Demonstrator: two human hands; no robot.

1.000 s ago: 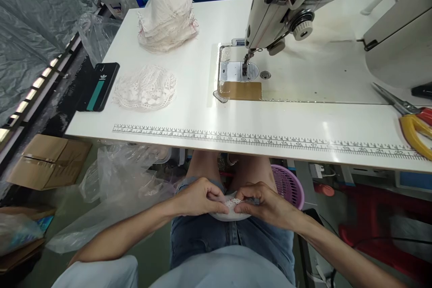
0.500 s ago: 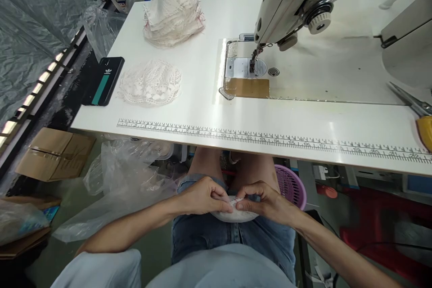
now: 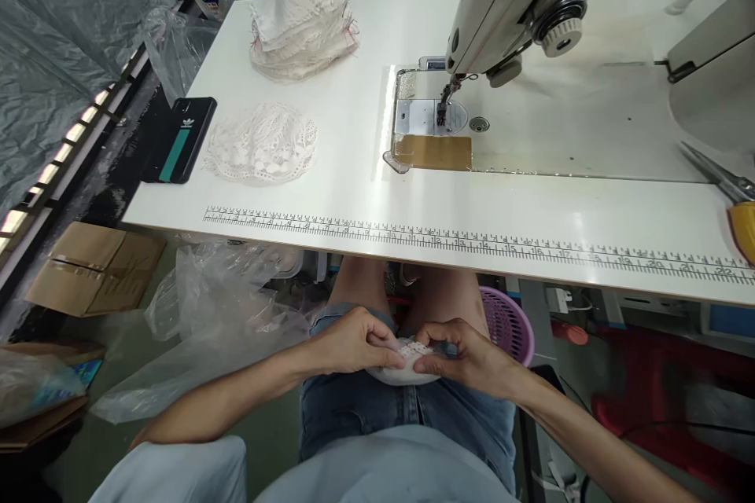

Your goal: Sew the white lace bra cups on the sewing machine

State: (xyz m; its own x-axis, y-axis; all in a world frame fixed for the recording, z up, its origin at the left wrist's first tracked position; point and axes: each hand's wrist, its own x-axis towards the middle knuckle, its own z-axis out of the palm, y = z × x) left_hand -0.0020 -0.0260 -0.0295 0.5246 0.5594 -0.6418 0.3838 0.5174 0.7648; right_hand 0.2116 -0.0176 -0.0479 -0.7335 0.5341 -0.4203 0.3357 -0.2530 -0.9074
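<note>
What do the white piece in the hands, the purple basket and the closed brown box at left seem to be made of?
White piece: probably matt cloth, perhaps padded; rounded, with lacy openwork.
Purple basket: likely smooth plastic, given its even colour and regular holes.
Closed brown box: likely dull cardboard, with flat panels and a seam.

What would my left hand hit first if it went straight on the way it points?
Your left hand points toward your right hand, so likely that, just across the white fabric both hold; depth is unclear.
</note>
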